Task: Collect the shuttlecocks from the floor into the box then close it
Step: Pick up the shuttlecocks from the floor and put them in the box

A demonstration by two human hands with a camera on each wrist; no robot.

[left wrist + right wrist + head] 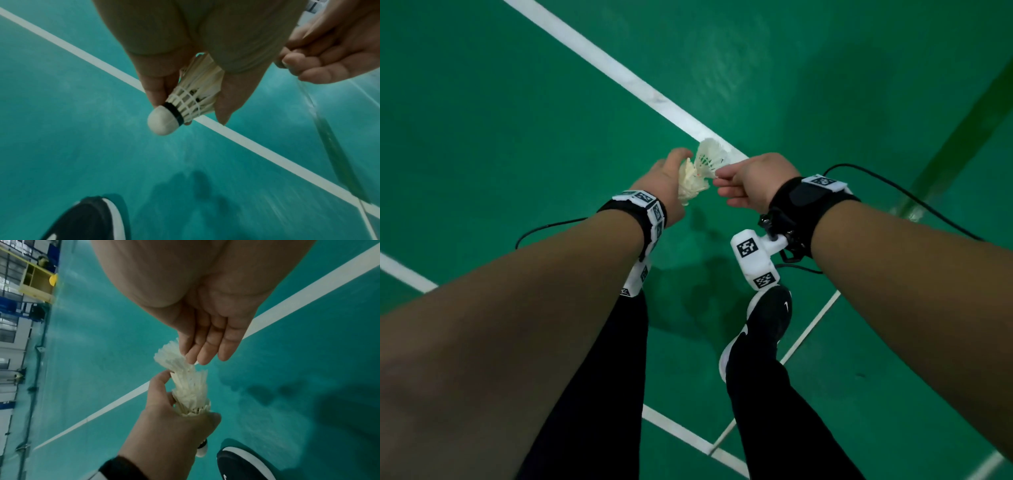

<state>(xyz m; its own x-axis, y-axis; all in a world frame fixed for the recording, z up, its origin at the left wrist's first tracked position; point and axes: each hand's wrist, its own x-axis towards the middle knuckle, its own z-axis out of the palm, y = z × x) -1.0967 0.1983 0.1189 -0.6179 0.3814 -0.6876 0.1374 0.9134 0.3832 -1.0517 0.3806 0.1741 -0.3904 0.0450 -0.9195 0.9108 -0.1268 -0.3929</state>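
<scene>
My left hand (671, 178) grips a nested stack of white feather shuttlecocks (690, 186), skirts upward. In the left wrist view the lowest one's feathers (195, 97) and its white cork (162, 121) poke out below my fingers. My right hand (722, 183) pinches another shuttlecock (709, 156) near its base, right at the top of the stack. In the right wrist view that shuttlecock (168, 356) leans against the stack (191, 395), with my right fingertips (197, 360) on it. Both hands are held well above the floor. No view shows the box.
Green court floor (517, 120) with white lines (619, 72) lies below. My black shoe (760, 329) stands under the hands. A green post (962, 137) rises at the right. A yellow shelf unit (37, 282) stands far off at the court edge.
</scene>
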